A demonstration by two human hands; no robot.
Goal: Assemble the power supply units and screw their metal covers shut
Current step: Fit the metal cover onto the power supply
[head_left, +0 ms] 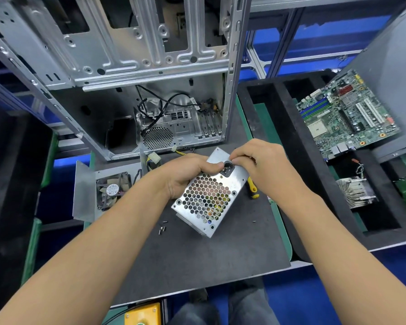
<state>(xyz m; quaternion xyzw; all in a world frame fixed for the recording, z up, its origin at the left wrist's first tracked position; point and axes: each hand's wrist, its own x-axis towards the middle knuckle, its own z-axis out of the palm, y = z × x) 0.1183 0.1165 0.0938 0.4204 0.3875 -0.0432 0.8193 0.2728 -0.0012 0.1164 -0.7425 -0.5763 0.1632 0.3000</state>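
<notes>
My left hand grips the power supply unit; my right hand pinches its edge by the socket; screws at seven o'clock.

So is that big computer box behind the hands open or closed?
Open. The computer case has no side panel on, so you can see straight inside to its cables and round fan grille.

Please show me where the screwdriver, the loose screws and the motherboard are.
screwdriver [253,189]: head view, on its yellow handle.
loose screws [162,230]: head view, on the pair left of the power supply.
motherboard [345,114]: head view, on the green board's middle.
</notes>
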